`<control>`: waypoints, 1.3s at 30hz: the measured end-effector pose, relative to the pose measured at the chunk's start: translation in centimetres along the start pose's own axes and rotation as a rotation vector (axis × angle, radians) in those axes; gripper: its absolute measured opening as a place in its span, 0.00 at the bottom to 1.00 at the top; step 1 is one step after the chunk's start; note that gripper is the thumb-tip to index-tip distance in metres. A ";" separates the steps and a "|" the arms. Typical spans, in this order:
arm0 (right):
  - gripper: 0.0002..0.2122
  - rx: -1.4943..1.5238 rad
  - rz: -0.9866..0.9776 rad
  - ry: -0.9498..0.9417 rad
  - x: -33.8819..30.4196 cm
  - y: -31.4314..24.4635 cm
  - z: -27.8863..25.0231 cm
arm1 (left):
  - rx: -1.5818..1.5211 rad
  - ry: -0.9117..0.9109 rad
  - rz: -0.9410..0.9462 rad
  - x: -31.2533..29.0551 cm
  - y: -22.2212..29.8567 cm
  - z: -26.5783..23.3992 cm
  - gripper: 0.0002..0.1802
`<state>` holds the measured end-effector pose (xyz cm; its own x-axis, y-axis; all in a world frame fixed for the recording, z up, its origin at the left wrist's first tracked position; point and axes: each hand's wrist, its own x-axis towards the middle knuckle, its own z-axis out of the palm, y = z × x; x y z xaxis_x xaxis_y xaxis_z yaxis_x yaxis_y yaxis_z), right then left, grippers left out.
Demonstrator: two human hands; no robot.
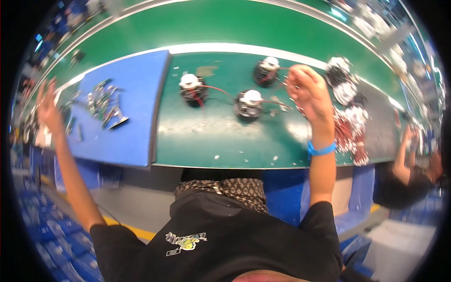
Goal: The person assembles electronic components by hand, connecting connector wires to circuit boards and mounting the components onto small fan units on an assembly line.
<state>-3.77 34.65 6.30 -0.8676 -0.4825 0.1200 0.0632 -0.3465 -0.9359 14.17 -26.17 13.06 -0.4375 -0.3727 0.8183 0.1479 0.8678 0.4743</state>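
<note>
My left hand (49, 107) is raised at the far left, past the outer edge of the blue mat (136, 108), its fingers stretched and apart. Small green circuit boards (101, 101) lie heaped on that mat. My right hand (308, 91), with a blue wristband, hovers over the right part of the green bench with fingers curled together; whatever they may hold is hidden. Nearest to it is a round black-and-white motor-like unit (266, 71), whose red wire runs toward the fingers. Two similar units, one in the middle (249, 104) and one farther left (192, 89), trail red wires.
Bundles of red-and-white wires (345, 129) lie right of my right hand. Behind them is a pile of black-and-white parts (340, 77). A green conveyor-like strip (225, 23) runs along the far side. Another person (406, 174) works at the right.
</note>
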 end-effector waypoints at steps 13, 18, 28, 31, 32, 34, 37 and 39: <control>0.17 0.017 -0.012 -0.076 0.7 2.0 0.8 | -0.110 0.001 0.067 -5.3 1.4 2.9 0.20; 0.19 0.068 0.039 -0.103 1.0 1.7 1.3 | -0.184 -0.023 -0.462 -4.2 -3.9 2.1 0.22; 0.09 -0.193 -0.020 -0.060 0.8 1.6 2.3 | -0.672 -0.137 -0.433 -5.1 6.9 5.1 0.23; 0.08 -0.570 -0.117 -0.002 1.1 0.4 4.3 | -0.868 -0.345 -0.552 -7.1 10.7 7.5 0.24; 0.07 -0.634 -0.223 0.004 1.2 0.4 4.6 | -0.977 -0.510 -0.628 -7.6 12.0 8.6 0.25; 0.06 -0.827 -0.407 -0.015 1.7 0.1 5.9 | -0.995 -0.803 -0.671 -9.8 15.6 11.5 0.30; 0.04 -1.075 -0.627 -0.031 1.9 0.0 8.4 | -1.213 -1.164 -0.851 -12.6 20.6 15.7 0.29; 0.03 -1.218 -0.877 -0.120 2.4 0.8 9.1 | -1.338 -1.260 -0.968 -14.2 22.2 17.9 0.28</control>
<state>-1.28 25.86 8.86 -0.3636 -0.5648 0.7408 -0.9289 0.2801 -0.2424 7.79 4.29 6.14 -0.8978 0.4215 -0.1274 -0.2955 -0.3622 0.8840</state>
